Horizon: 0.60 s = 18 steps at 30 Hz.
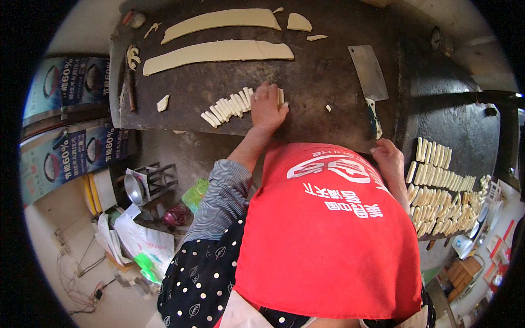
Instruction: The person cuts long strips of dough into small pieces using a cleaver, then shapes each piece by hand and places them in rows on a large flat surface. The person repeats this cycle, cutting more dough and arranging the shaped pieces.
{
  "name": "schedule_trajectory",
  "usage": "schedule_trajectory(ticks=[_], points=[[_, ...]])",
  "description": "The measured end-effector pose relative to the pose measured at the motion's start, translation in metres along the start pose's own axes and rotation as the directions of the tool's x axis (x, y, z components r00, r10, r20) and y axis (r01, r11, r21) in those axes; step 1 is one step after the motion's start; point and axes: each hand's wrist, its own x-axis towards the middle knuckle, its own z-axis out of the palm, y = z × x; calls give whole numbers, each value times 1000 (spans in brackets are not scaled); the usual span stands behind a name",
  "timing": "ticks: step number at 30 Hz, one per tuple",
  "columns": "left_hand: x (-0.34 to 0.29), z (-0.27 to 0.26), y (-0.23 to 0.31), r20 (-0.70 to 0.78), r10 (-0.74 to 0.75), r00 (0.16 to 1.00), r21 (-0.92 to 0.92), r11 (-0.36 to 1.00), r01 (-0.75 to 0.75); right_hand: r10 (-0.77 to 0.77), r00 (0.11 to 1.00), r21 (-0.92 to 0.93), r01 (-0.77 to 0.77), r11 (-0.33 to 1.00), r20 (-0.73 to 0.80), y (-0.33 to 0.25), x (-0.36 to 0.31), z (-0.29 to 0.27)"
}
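Note:
A row of short, pale dough strips (pixel 227 107) lies side by side near the front edge of the dark worktable. My left hand (pixel 266 106) rests over the right end of this row, fingers laid across the strips and thumb apart. One or two strips show just right of its fingers. At the table's front edge is my right hand (pixel 389 157), loosely bent and apparently holding nothing, close below the handle of a cleaver (pixel 369 74). The cleaver lies flat, blade away from me. Two long, flat dough sheets (pixel 219 56) lie farther back.
Small dough scraps (pixel 163 103) and a cut dough piece (pixel 298 22) are scattered on the worktable (pixel 322 71). On a dark surface at right, several rows of dough strips (pixel 443 177) are laid out. A metal bowl (pixel 133 188) stands below at left, beside bags.

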Motion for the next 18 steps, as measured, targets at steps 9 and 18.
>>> schedule_trajectory(ticks=[9,18], points=[[6,-9,25,291,232,928,24,968,-250,-4,998,11,4,1000,67,1,5,17],[-10,-21,34,294,278,914,-110,960,-257,5,995,16,-7,1000,99,7,8,22]])
